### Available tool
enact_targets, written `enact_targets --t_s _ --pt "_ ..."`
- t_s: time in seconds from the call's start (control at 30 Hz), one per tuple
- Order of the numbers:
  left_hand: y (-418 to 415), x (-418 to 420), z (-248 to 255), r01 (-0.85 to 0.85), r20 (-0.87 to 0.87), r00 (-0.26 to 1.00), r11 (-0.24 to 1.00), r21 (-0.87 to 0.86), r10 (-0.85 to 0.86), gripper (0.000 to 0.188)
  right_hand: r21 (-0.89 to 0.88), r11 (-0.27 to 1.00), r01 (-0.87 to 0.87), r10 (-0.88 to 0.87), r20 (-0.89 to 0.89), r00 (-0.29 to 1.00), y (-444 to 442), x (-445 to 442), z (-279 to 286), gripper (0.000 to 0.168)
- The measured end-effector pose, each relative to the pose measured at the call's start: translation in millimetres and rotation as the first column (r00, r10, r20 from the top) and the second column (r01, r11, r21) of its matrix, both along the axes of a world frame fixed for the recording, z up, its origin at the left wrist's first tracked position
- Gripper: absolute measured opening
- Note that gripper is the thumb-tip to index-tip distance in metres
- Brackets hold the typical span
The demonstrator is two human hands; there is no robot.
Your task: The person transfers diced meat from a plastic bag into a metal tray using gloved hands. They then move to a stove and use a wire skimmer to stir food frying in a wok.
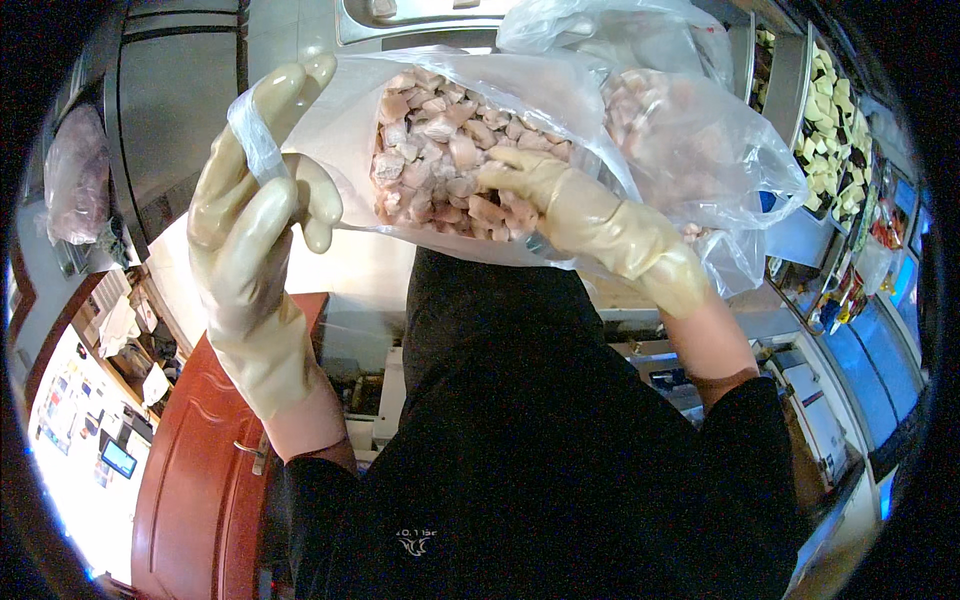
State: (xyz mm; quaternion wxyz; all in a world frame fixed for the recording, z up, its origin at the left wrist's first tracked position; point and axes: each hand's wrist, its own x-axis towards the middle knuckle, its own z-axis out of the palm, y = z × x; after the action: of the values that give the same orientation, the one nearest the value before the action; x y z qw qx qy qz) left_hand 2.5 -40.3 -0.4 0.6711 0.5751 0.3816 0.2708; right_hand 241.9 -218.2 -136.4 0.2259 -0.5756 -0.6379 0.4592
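Observation:
My left hand [251, 195], in a cream rubber glove, holds a handle loop of a translucent plastic bag [517, 79]. The loop crosses over its fingers and pulls the bag's mouth out to the left. Pale pink diced raw meat [442, 150] fills the bag. Inside the mouth, my gloved right hand [532, 176] lies with its fingers against the meat at the right side. Whether those fingers grip any pieces cannot be told. A second plastic bag of similar meat [652, 127] stands directly to the right.
Behind the bags is a metal sink [427, 28], with another clear plastic bag [615, 37] beside it. Trays at the right hold pale cut chunks [829, 127]. A wrapped pinkish bundle [77, 176] lies at far left. A red-brown door [199, 465] stands at lower left.

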Motion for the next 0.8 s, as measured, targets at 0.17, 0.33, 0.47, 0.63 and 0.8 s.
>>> enact_targets --t_s 0.17,0.33,0.47,0.63,0.8 --pt "-8.9 -10.7 7.5 0.052 -0.049 0.997 0.995 -0.080 -0.056 0.067 -0.484 0.810 0.329 -0.430 -0.109 0.896 -6.2 9.5 -4.5 0.051" --pt "-13.3 -14.8 7.3 0.021 -0.059 0.998 0.991 -0.134 -0.029 0.071 -0.603 0.666 0.439 -0.648 -0.175 0.742 -10.5 13.6 -6.2 0.052" --pt "-18.5 -13.4 11.0 -0.009 -0.104 0.995 0.988 -0.152 -0.007 0.076 -0.641 0.615 0.459 -0.727 -0.236 0.645 -18.2 18.9 -18.5 0.042" --pt "-23.6 -11.2 10.5 -0.075 -0.139 0.989 0.985 -0.155 0.054 0.078 -0.558 0.627 0.544 -0.719 -0.144 0.680 -18.7 19.2 -7.0 0.037" --pt "-23.0 -17.1 7.9 -0.062 -0.171 0.985 0.982 -0.178 0.031 0.078 -0.543 0.568 0.619 -0.776 -0.102 0.623 -22.6 24.3 -10.2 0.034"
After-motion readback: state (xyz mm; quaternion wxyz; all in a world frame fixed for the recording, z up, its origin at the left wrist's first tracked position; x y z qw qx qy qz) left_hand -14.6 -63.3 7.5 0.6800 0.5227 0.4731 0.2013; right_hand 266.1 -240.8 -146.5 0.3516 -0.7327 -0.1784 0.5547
